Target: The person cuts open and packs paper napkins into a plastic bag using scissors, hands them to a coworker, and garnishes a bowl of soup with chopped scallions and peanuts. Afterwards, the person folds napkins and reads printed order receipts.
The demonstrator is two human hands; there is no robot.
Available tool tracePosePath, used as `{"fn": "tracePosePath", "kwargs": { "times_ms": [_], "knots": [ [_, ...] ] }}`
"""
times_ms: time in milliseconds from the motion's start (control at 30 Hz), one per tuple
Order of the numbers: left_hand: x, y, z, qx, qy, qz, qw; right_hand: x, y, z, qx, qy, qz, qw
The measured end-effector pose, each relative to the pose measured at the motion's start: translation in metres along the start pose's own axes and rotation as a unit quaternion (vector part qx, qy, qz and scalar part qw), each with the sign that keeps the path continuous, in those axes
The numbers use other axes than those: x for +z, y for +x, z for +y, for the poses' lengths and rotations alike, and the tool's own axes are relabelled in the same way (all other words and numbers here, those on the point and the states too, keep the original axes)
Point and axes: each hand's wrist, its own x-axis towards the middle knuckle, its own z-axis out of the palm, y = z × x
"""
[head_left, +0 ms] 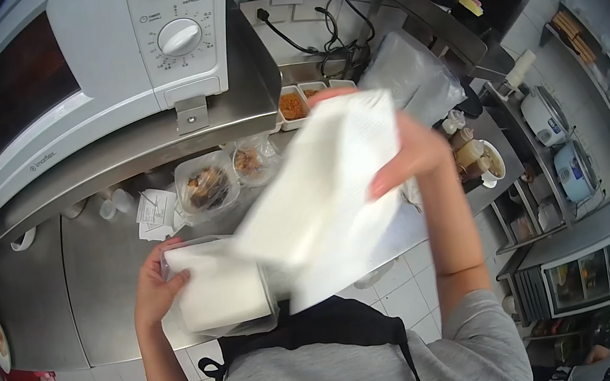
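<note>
My left hand (156, 283) is closed on the left edge of a pack of white napkins (221, 284) in clear plastic, with the thumb on top. Raised at the right, my right hand (418, 150) grips a stack of white paper napkins (327, 179), thumb in front and fingertips at its far edge. This stack is blurred, and its lower left corner overlaps the pack in view. Beyond the pack lie a paper slip (158, 212), a clear container of food (207, 187) and a smaller bag of food (248, 159).
A white microwave (109, 70) stands on a steel shelf (158, 145) above the steel counter (106, 273). Behind the napkins are trays of orange food (293, 105) and a clear plastic bag (409, 70). Sauce bottles (472, 155) and a white tub (494, 164) stand at the right.
</note>
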Motion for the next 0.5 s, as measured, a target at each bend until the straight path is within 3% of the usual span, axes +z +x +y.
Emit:
{"fn": "tracePosePath", "kwargs": {
  "times_ms": [100, 167, 233, 300, 367, 433, 467, 500],
  "knots": [
    [0.008, -0.005, 0.003, -0.011, 0.024, 0.040, 0.999, -0.088, -0.026, 0.031, 0.136, 0.040, -0.058, 0.988],
    [0.010, -0.007, -0.001, -0.012, 0.000, 0.054, 0.998, -0.124, -0.030, 0.060, 0.288, -0.054, -0.134, 0.947],
    [0.015, -0.008, 0.000, -0.005, -0.011, 0.068, 0.998, -0.129, -0.022, 0.090, 0.344, -0.135, -0.246, 0.896],
    [0.020, -0.008, 0.001, 0.001, -0.019, 0.086, 0.996, -0.133, -0.019, 0.131, 0.360, -0.124, -0.271, 0.884],
    [0.022, -0.010, -0.003, 0.041, -0.011, 0.088, 0.995, -0.132, -0.003, 0.171, 0.446, -0.146, -0.285, 0.836],
    [0.030, -0.015, 0.004, 0.031, 0.060, 0.146, 0.987, -0.135, 0.013, 0.210, 0.383, -0.345, -0.337, 0.788],
    [0.029, -0.017, 0.005, 0.007, 0.155, 0.184, 0.971, -0.147, 0.013, 0.231, 0.317, -0.400, -0.312, 0.802],
    [0.031, -0.017, 0.007, 0.041, 0.235, 0.221, 0.946, -0.149, 0.017, 0.247, 0.247, -0.448, -0.278, 0.813]
  ]
}}
